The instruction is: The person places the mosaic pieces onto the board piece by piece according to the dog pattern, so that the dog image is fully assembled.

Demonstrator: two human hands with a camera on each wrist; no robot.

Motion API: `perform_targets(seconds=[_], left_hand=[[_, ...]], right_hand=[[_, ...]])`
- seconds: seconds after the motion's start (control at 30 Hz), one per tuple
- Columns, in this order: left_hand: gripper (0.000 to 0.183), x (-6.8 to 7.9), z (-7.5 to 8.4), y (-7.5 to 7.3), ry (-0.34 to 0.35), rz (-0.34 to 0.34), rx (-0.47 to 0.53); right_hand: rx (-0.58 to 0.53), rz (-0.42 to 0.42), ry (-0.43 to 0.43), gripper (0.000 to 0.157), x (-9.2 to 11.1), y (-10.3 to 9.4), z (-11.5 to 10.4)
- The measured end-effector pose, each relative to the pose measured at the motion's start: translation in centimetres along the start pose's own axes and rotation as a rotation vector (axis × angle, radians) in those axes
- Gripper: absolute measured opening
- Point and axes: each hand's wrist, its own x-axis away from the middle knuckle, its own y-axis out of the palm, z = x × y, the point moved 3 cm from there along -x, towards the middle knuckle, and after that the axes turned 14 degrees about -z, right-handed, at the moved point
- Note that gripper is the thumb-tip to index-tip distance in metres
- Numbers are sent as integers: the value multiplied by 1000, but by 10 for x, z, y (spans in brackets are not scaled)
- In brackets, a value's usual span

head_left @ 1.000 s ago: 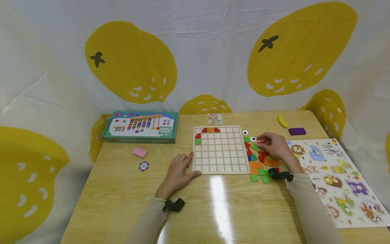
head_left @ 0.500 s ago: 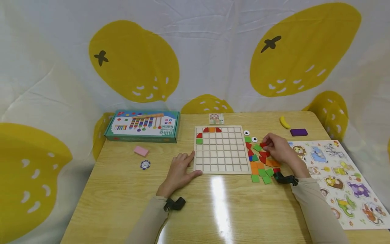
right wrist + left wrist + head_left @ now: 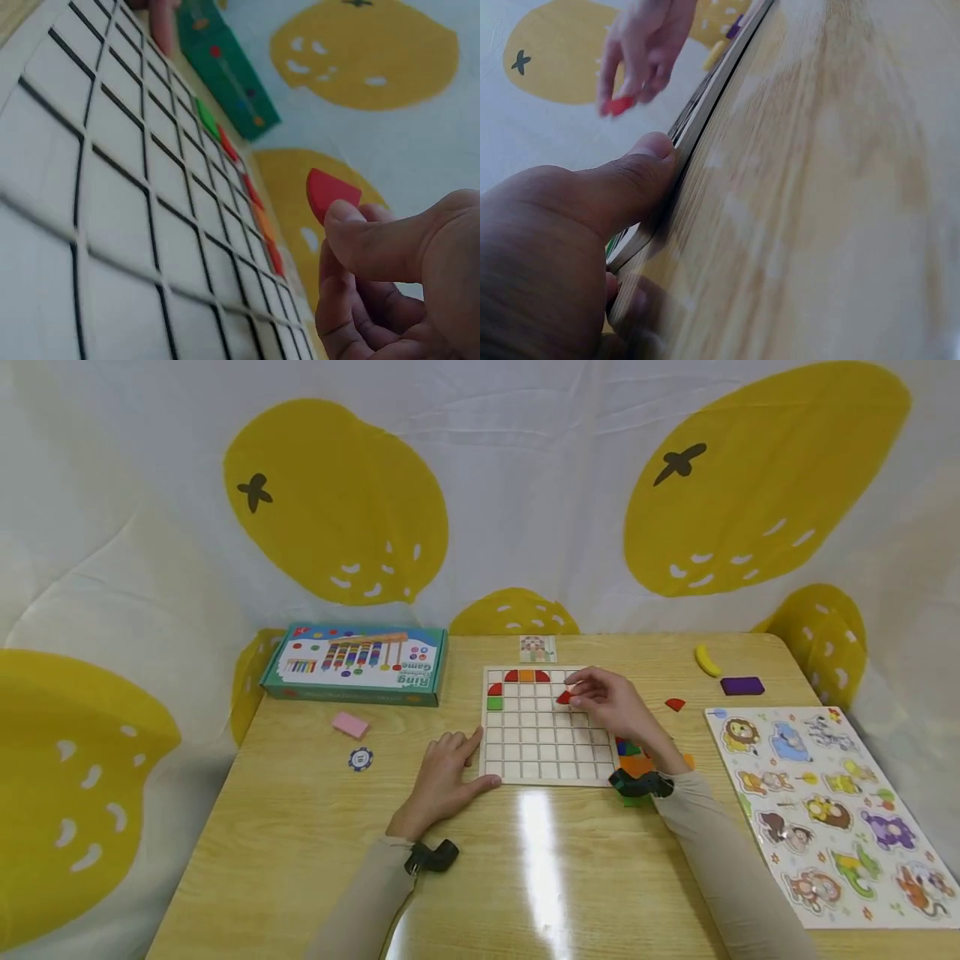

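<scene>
A wooden grid board (image 3: 528, 747) lies mid-table. Along its far left corner sit a green square tile (image 3: 494, 703), an orange square tile (image 3: 527, 676) and several red quarter-circle tiles (image 3: 512, 677). My left hand (image 3: 441, 781) rests at the near left corner, thumb (image 3: 641, 161) against the near edge and index finger by the left edge. My right hand (image 3: 611, 702) is over the board's right part. Between thumb and fingertips it pinches a red quarter-circle tile (image 3: 330, 193), held above the grid cells in the right wrist view.
Loose coloured tiles (image 3: 636, 766) lie right of the board, partly hidden under my right forearm; one red tile (image 3: 675, 704) lies apart. A pattern card (image 3: 537, 648) is behind the board. An animal puzzle (image 3: 810, 802) stands right, a green game box (image 3: 356, 664) back left.
My right hand has picked up a red quarter-circle tile from the loose tiles and moved left over the board with it. The left hand stays at the corner.
</scene>
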Motion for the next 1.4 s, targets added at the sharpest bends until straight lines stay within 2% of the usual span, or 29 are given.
perform_targets(seconds=[0.07,0.2,0.33,0.43,0.6,0.9,1.03,1.17,1.3,1.4], left_hand=[[89,0,0,-1,1,1,1],[88,-1,0,-1,0,-8,2],[89,-1,0,-2,-8,-23,-3],[89,-1,1,-3,-15,-31,-3],[88,-2,2,-4,-3,-27,-6],[88,-2,1,-4,-9,-18,2],[89,-3,3,0,-19,-39,-3],[89,-3,4,2,-23,-51,-6],[89,-2,3,0,-25,-37,11],[89,-1,1,-1,-24,-19,18]], right_hand=[[-4,-47,-7,21,-20,20,-4],[92,-116,-25,11,-50,55,-14],[199,-128,-70,8,-67,74,-25],[245,-129,-79,9,-72,80,-28],[251,-133,-85,11,-72,82,-30],[317,-70,-127,8,-75,88,-32],[279,-73,-135,12,-65,77,-30],[274,-18,-114,20,-41,39,-22],[312,58,24,26,-11,-12,-3],[331,83,146,31,4,-41,15]])
